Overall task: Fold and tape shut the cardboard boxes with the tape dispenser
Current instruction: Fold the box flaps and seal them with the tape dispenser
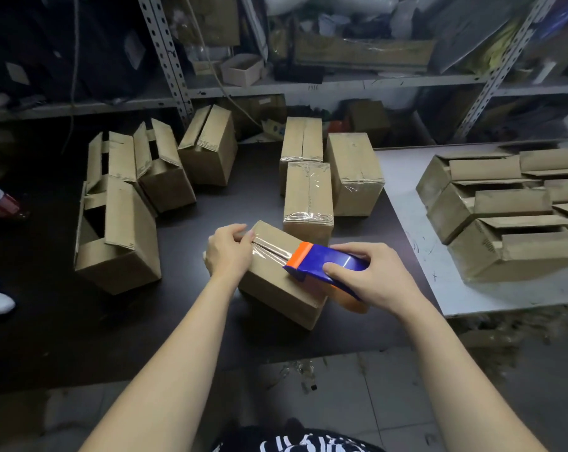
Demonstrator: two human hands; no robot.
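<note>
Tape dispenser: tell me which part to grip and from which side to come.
Grip the tape dispenser by its blue body, behind the orange front, coming from its rear end as the right hand does: thumb on the near face, fingers over the far one. The orange front lies on the box seam, facing the left hand, so leave it free.

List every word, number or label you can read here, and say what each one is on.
No text reads clearly.
Dark print along the flaps of the cardboard boxes: too small to read.
Scrawled mark on the shelf edge: blurred, unreadable.
White pattern on the black garment: cut off, cannot tell if lettering.
Tape dispenser: no text visible.
</note>
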